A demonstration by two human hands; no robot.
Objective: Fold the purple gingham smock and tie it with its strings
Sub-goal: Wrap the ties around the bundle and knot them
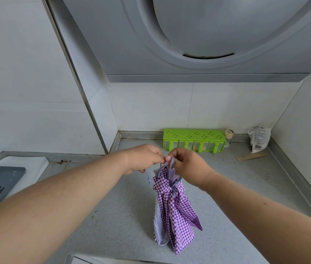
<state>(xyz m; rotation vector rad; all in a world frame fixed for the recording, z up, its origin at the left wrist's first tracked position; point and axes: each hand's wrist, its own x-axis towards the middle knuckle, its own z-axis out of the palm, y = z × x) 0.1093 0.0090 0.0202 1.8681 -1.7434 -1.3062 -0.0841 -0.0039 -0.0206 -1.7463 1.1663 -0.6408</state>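
In the head view, the purple gingham smock (173,210) hangs as a narrow folded bundle above the grey tabletop (233,187), held up by its strings (171,165). The left hand (145,159) pinches one string with curled fingers, and the right hand (187,162) pinches the other; both grips are clamped on the strings, close together. Behind them a green spice rack (193,140) stands against the wall.
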